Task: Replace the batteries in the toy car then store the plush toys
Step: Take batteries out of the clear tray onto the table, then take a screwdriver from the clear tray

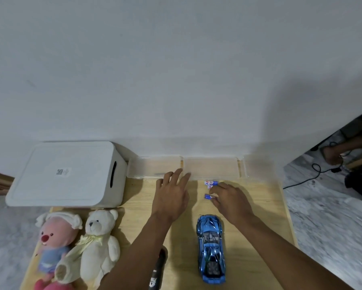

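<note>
A shiny blue toy car (211, 248) stands on the wooden table (259, 216), nose pointing away from me. Beyond it my right hand (231, 200) pinches a small blue battery (208, 196) between thumb and forefinger, low over the table. Two more batteries (211, 183) lie just behind it. My left hand (171, 195) hovers with fingers spread, its fingertips at the front edge of the clear trays. A pink plush (54, 243) and a cream teddy bear (98, 245) lie side by side at the table's left.
A white lidded storage box (67, 174) sits at the back left. Two shallow clear trays (150, 167) (215, 167) line the wall. A dark-handled tool (158, 268) lies partly under my left forearm. A black cable (313, 174) runs across the floor to the right.
</note>
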